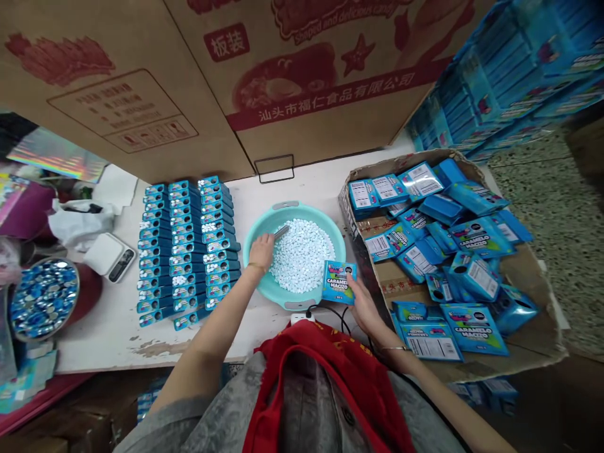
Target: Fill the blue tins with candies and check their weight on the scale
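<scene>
My left hand (262,251) is closed around a metal scoop (282,232) at the left side of a turquoise plastic basin (264,288). Small pale candies (304,255) fill much of the basin, and the scoop's front reaches them. Its handle is mostly hidden by my fingers. My right hand (363,306) grips a small blue candy box (336,283) labelled "Caramelo Macizo", held over the basin's lower right rim. Whether that box has candies inside cannot be seen.
Rows of blue boxes (186,251) stand left of the basin, some showing candies. A cut-down carton (391,277) of loose blue boxes lies to the right. Tall cartons (302,135) back the table. Farther left are a white scale (111,257) and a tub of wrapped candies (44,299).
</scene>
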The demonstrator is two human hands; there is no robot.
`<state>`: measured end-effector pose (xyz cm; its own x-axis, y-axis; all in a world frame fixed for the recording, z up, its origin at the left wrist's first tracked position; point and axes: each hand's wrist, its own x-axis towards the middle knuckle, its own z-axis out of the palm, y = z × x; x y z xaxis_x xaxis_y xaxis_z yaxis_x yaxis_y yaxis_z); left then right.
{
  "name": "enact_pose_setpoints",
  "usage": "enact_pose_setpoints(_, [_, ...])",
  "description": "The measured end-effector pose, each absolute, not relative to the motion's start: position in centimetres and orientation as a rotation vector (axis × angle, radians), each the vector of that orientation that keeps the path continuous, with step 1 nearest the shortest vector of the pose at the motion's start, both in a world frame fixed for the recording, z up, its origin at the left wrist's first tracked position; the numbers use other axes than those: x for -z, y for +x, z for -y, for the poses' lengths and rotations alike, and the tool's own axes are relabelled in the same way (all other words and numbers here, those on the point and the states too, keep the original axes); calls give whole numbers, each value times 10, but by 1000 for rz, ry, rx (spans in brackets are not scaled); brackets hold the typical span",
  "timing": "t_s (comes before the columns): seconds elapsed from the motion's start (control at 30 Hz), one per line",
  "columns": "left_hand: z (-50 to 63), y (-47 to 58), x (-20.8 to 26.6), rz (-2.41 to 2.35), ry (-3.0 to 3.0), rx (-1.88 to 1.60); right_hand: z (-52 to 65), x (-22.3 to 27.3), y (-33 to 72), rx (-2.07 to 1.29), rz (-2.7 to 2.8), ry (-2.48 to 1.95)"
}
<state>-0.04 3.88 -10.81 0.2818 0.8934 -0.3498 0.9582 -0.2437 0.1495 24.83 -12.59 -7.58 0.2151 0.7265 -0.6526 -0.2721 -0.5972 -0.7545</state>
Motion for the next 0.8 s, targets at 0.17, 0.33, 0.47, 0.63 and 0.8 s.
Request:
enact_pose_setpoints(0.17, [-25, 23, 130, -1527, 2197, 355, 139, 66, 251, -1602, 302, -1800])
enact_pose_setpoints(0.33, [11, 33, 130, -1318, 2146, 361, 135, 68, 248, -1594, 189, -1744])
enact_pose_setpoints(0.47, [29, 39, 131, -1157, 2086, 280, 135, 70, 253, -1602, 221, -1721])
enact_pose_setpoints(0.63, [23, 31, 118, -1046, 2037, 98, 134, 55, 267, -1389, 536, -1612])
enact_pose_setpoints(0.8, [0, -1, 68, -979, 2056, -32, 121, 46, 268, -1234, 882, -1571])
